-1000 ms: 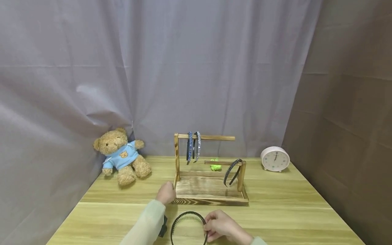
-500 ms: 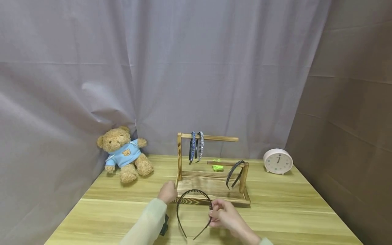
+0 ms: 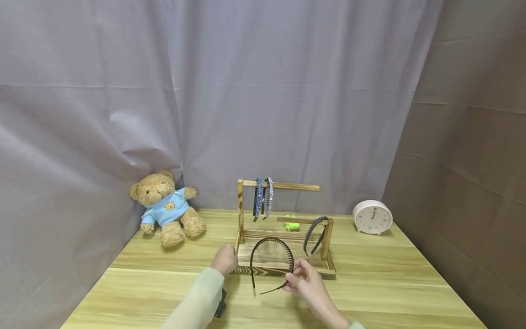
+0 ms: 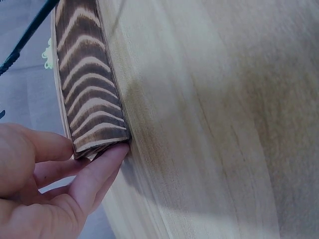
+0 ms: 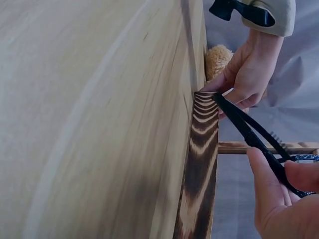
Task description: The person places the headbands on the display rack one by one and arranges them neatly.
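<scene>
My right hand [image 3: 306,283] pinches one side of a black toothed headband [image 3: 271,239], lifted with its arch upward in front of a wooden stand [image 3: 283,272]. In the right wrist view the thumb and a finger hold the headband [image 5: 249,133] near the stand's front board [image 5: 199,164]. My left hand [image 3: 225,259] grips the stand's front left corner; the left wrist view shows thumb and fingers about the board's end [image 4: 99,137]. A blue glittery headband [image 3: 259,196] and a silvery one [image 3: 270,196] hang on the upper bar. A dark headband [image 3: 309,235] hangs on the lower bar.
A teddy bear [image 3: 166,205] in a blue shirt sits at the back left of the wooden table [image 3: 382,283]. At the back right stands a white round clock [image 3: 373,217]. A bright green object [image 3: 292,226] lies behind the stand. Grey curtains enclose the table.
My right hand has raised the black headband from the table's front and moved it forward and slightly right, toward the stand. The left hand stays at the stand's corner.
</scene>
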`<action>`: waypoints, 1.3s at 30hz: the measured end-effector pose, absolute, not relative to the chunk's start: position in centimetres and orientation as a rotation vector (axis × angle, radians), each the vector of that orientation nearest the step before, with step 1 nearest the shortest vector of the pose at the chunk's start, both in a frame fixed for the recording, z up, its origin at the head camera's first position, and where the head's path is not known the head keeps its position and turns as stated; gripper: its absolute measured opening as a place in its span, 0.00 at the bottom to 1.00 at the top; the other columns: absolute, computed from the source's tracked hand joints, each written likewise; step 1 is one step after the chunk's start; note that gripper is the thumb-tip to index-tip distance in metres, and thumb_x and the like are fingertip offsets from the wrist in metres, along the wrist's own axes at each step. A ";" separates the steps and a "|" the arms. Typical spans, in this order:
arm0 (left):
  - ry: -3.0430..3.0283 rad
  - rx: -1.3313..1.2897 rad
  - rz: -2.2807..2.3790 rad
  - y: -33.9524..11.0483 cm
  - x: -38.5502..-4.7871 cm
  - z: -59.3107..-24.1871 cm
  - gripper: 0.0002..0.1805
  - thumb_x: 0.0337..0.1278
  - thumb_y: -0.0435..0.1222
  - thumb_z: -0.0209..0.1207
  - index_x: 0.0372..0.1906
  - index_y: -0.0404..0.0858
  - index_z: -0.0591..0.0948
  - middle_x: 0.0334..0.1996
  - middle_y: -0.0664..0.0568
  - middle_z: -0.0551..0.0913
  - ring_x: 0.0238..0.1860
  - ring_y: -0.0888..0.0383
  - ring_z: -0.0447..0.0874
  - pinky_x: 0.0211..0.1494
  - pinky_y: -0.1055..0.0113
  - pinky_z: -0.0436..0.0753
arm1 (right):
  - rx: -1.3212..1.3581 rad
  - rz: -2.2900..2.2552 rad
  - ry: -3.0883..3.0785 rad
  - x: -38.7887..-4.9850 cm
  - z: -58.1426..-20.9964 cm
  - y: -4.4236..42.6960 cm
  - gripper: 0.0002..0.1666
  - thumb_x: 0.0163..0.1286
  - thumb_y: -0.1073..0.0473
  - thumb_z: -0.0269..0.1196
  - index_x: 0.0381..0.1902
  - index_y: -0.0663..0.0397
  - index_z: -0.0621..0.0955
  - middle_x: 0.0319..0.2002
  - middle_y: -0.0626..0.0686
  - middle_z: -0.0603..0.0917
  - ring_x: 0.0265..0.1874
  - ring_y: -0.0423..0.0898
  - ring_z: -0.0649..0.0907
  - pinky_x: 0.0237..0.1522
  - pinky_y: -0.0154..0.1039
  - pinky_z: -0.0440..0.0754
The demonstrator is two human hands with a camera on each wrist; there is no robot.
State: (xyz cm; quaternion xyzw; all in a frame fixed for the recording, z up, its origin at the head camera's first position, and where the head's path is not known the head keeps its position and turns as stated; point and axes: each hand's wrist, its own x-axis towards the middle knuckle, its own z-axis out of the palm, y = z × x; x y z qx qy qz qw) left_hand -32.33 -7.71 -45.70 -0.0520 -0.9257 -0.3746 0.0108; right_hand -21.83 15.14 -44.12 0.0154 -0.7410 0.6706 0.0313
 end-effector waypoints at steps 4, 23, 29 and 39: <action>-2.895 -0.160 -1.155 -7.7 -32.3 -45.7 0.06 0.55 0.22 0.50 0.29 0.29 0.77 0.23 0.46 0.76 0.24 0.53 0.74 0.28 0.62 0.77 | 0.028 2.034 -2.236 -22.0 -44.1 15.0 0.13 0.64 0.73 0.59 0.46 0.69 0.72 0.37 0.56 0.72 0.33 0.49 0.83 0.40 0.39 0.86; -2.911 -0.153 -1.172 -7.8 -32.4 -46.0 0.07 0.59 0.23 0.50 0.28 0.30 0.77 0.21 0.47 0.75 0.22 0.55 0.72 0.24 0.65 0.75 | 0.042 1.747 -2.230 -24.5 -43.5 15.3 0.10 0.62 0.72 0.63 0.41 0.65 0.76 0.34 0.56 0.77 0.29 0.45 0.83 0.35 0.37 0.86; -2.917 -0.149 -1.138 -7.7 -32.5 -45.8 0.07 0.57 0.23 0.50 0.27 0.30 0.77 0.21 0.47 0.74 0.22 0.55 0.72 0.24 0.65 0.75 | 0.023 1.764 -2.213 -25.2 -43.5 15.0 0.10 0.63 0.72 0.62 0.42 0.66 0.75 0.35 0.57 0.78 0.32 0.47 0.83 0.37 0.37 0.86; -2.912 -0.167 -1.110 -7.7 -32.5 -45.9 0.07 0.58 0.23 0.50 0.27 0.30 0.77 0.21 0.47 0.75 0.22 0.54 0.73 0.25 0.64 0.76 | 0.040 1.707 -2.200 -25.9 -43.2 14.7 0.09 0.64 0.71 0.62 0.39 0.64 0.72 0.36 0.59 0.78 0.34 0.48 0.82 0.37 0.39 0.86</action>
